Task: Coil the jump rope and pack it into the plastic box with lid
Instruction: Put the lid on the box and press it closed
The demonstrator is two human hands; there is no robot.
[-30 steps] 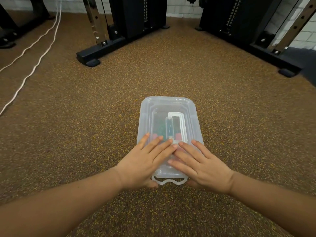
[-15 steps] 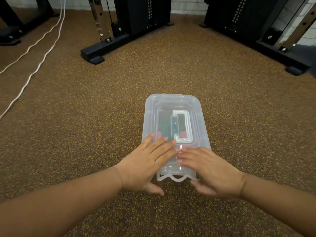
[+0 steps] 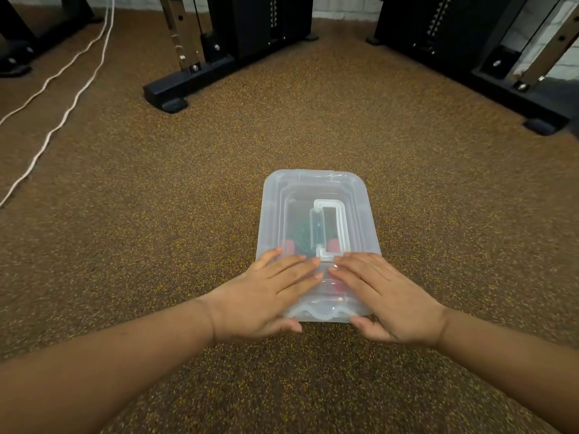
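Note:
A clear plastic box [image 3: 313, 186] stands on the floor with its lid on and a white carry handle [image 3: 340, 227] folded flat on top. Through the lid I see the jump rope [image 3: 302, 234] as a green coil with red handles. My left hand [image 3: 266, 296] and my right hand [image 3: 388, 302] lie side by side on the near end of the lid, fingers flat on top. Both thumbs are hooked under the wavy near latch [image 3: 322, 314], pinching that end.
The floor is speckled brown rubber. Black gym machine bases stand at the back middle [image 3: 188, 86] and back right [image 3: 517, 98]. Two white cables [image 3: 62, 117] run across the floor at the left.
The near latch, which stuck out flat toward me, has swung up against the box end. My thumbs have moved under it, and my fingers have slid slightly back on the lid.

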